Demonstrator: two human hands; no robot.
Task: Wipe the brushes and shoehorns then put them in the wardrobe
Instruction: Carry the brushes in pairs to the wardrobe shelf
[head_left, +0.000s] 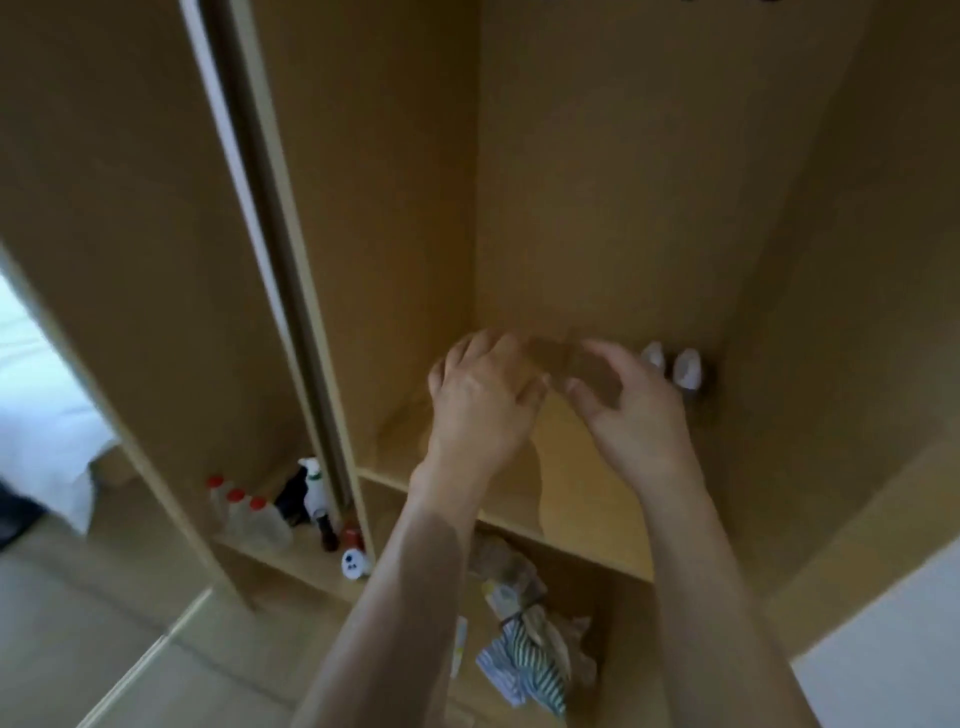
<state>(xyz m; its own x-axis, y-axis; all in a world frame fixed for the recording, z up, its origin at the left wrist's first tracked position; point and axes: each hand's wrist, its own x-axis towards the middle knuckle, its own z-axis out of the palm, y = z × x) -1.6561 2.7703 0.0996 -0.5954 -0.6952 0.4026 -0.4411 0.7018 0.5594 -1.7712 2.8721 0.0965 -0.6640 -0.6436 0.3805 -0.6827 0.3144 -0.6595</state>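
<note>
Brown blurred item, maybe brush (582, 364), between two hands; left hand (480, 400), right hand (631, 410).

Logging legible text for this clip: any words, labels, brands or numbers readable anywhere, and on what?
None can be read.
Red-capped bottles: any labels too blurred.
White spray bottle: dark marks, unreadable.
Round white item: dark dots only, no letters made out.
Package in the lower compartment: yellowish print, too blurred.

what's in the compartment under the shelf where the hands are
In that compartment lie a striped cloth and crumpled paper bags, blurred. Both forearms and the shelf cover the rest, so anything further back cannot be seen.
</note>
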